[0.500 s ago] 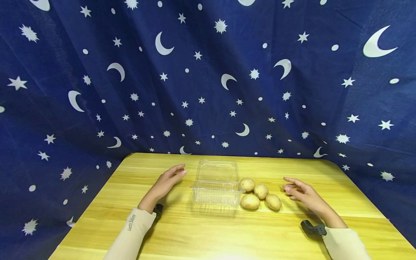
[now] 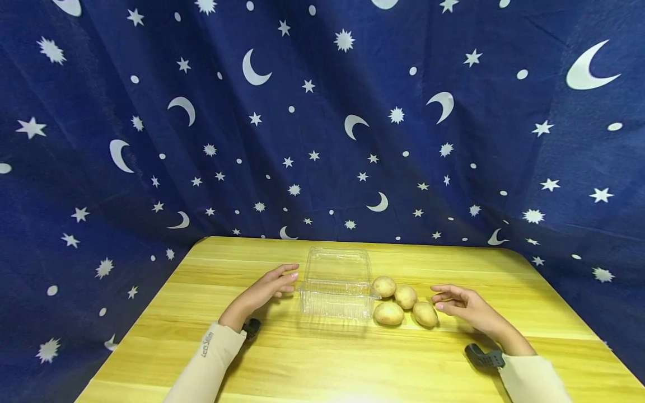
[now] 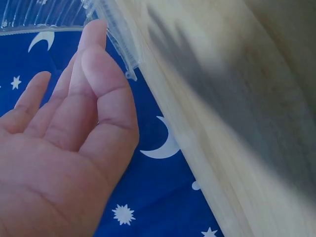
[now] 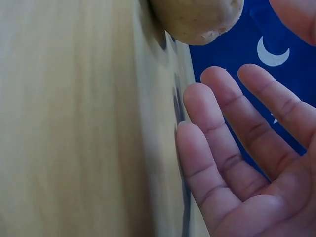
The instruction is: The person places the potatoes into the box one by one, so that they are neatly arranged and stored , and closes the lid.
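A clear plastic clamshell box [image 2: 336, 305] stands on the wooden table with its lid raised at the back. My left hand [image 2: 266, 290] hovers just left of it, fingers extended toward its side and holding nothing. In the left wrist view the box's ribbed wall [image 3: 116, 34] appears beyond the fingertips. Several potatoes lie close together at the box's right side, among them a front potato [image 2: 388, 313] and a rightmost potato [image 2: 425, 314]. Close to the rightmost one is my right hand [image 2: 468, 309], fingers relaxed and apart. The right wrist view shows a potato [image 4: 200, 19] ahead of the spread fingers.
The wooden table [image 2: 302, 364] runs back to a dark blue curtain [image 2: 322, 140] printed with white moons and stars. Dark camera mounts sit under both wrists, such as the right mount [image 2: 484, 356].
My left hand has moved right and slightly nearer, toward the box. My right hand has moved left, toward the potatoes. Box and potatoes stay in place.
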A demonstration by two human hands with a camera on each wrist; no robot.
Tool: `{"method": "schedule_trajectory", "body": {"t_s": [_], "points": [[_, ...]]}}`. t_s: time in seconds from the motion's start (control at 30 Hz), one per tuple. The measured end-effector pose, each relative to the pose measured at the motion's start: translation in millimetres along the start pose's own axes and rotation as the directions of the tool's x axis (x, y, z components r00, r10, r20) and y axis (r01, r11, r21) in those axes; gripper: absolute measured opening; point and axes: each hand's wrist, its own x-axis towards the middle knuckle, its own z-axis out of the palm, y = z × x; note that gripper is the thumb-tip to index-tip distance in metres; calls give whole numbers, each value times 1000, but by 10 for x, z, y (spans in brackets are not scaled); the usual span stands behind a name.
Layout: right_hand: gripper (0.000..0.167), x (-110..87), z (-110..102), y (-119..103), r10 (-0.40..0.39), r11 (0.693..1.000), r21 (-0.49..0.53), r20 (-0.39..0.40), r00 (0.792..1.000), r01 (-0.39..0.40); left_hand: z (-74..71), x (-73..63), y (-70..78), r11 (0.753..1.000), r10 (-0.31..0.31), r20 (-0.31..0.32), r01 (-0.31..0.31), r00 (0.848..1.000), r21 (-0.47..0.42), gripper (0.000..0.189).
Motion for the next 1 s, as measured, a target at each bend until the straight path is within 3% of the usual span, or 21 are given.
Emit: {"method": "schedule_trajectory", "body": {"t_s": [0.33, 0.63, 1.0], "points": [[41, 33, 52, 38, -34, 999, 30, 64, 997, 32, 47, -3, 37, 999, -2, 59, 4, 998, -35, 73], [40, 48, 108, 57, -75, 997, -14, 87, 993, 76, 67, -5, 5, 999, -8, 114, 14, 993, -50, 76], [46, 70, 156, 19, -50, 996, -69, 94, 994, 56, 72, 15, -23, 998, -15, 160, 24, 987, -53, 79]]}}
